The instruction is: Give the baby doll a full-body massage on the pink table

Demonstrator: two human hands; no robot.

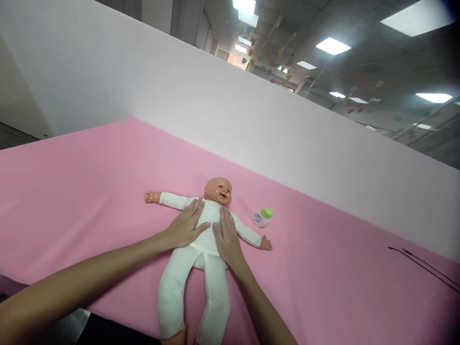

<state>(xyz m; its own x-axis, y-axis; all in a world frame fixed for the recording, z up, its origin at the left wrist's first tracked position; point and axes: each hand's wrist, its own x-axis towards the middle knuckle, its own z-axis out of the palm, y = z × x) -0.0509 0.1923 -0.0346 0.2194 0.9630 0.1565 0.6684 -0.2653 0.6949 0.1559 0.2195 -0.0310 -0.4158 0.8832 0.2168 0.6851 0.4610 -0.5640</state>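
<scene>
A baby doll with a white cloth body lies on its back, arms spread wide and head away from me. My left hand rests flat on the left side of its chest, fingers stretched toward the shoulder. On the right side of the chest lies my right hand, its fingers extended and pointing up toward the doll's neck. Both palms face down, and the thumbs come close to each other over the middle of the torso. Beside the doll's arm on the right is a small clear bottle with a green cap.
A pink cloth covers the table under the doll. Behind it runs a white partition, joined by another white panel at the left. A thin black cable or wire lies at the right near the partition.
</scene>
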